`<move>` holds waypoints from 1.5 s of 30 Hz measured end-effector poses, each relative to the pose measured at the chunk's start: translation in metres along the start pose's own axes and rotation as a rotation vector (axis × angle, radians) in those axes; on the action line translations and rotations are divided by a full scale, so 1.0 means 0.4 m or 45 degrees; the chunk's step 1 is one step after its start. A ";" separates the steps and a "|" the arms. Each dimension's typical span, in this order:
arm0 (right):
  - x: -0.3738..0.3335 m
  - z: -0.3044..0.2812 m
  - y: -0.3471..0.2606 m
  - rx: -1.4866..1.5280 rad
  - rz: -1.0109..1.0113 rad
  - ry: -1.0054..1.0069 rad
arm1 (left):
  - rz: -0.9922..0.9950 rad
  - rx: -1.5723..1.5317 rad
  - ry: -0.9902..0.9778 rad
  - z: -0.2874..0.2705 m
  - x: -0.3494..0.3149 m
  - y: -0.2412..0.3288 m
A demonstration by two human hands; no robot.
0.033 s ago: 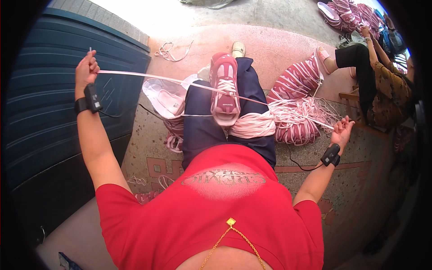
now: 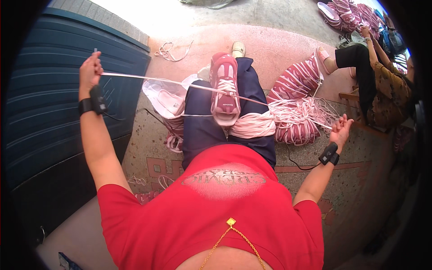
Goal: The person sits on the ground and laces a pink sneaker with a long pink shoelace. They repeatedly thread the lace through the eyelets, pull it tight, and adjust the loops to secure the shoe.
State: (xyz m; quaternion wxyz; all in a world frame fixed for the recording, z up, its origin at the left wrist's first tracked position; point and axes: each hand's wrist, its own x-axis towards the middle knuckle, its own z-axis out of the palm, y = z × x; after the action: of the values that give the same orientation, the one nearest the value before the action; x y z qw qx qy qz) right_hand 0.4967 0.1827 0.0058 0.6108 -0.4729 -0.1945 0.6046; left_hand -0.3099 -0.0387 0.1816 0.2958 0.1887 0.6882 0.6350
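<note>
A pink and white sneaker (image 2: 226, 87) rests on my thighs, its toe pointing away from me. One long pale pink shoelace (image 2: 130, 75) runs through its eyelets and stretches out to both sides. Far out to the left, my left hand (image 2: 92, 68) is closed on one end, and a short tip sticks up above the fingers. Low on the right, my right hand (image 2: 342, 130) pinches the other length, with some fingers raised. A thick bundle of pale pink laces (image 2: 253, 124) lies across my right thigh, beside the shoe's heel.
To the right lie stacks of pink shoe uppers (image 2: 294, 80) and a tangle of laces (image 2: 301, 109). White and pink shoe pieces (image 2: 165, 95) are at my left knee. A dark blue door (image 2: 76, 58) stands close on the left. Another person (image 2: 387, 90) sits at the far right.
My left hand has moved slightly right and down, toward the shoe, with its end of the lace. My right hand has shifted a little inward. The sneaker stays in place.
</note>
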 end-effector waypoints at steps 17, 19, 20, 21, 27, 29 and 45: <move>-0.336 0.472 0.487 -1.472 -0.317 -1.317 | 0.515 1.432 -0.613 0.544 -0.442 -0.507; -0.335 0.483 0.500 -1.548 -0.549 -1.322 | 0.519 1.468 -0.623 0.548 -0.437 -0.513; -0.336 0.487 0.504 -1.579 -0.649 -1.312 | 0.552 1.504 -0.632 0.548 -0.435 -0.515; -0.335 0.490 0.508 -1.608 -0.749 -1.299 | 0.586 1.540 -0.641 0.546 -0.432 -0.516; -0.342 0.515 0.519 -1.913 -0.830 -1.176 | 0.882 1.720 -0.726 0.561 -0.423 -0.509; -0.345 0.527 0.522 -1.940 -0.865 -1.124 | 0.921 1.709 -0.720 0.566 -0.421 -0.511; -0.328 0.536 0.499 -2.196 -1.473 -1.479 | 0.722 1.579 -0.460 0.568 -0.461 -0.527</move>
State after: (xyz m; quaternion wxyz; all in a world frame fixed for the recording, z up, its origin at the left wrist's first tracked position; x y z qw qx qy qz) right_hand 0.1870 0.0998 -0.0102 0.0935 -0.2250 -0.9693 0.0327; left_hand 0.0005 -0.0086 0.0006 0.0664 0.5970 0.7877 0.1370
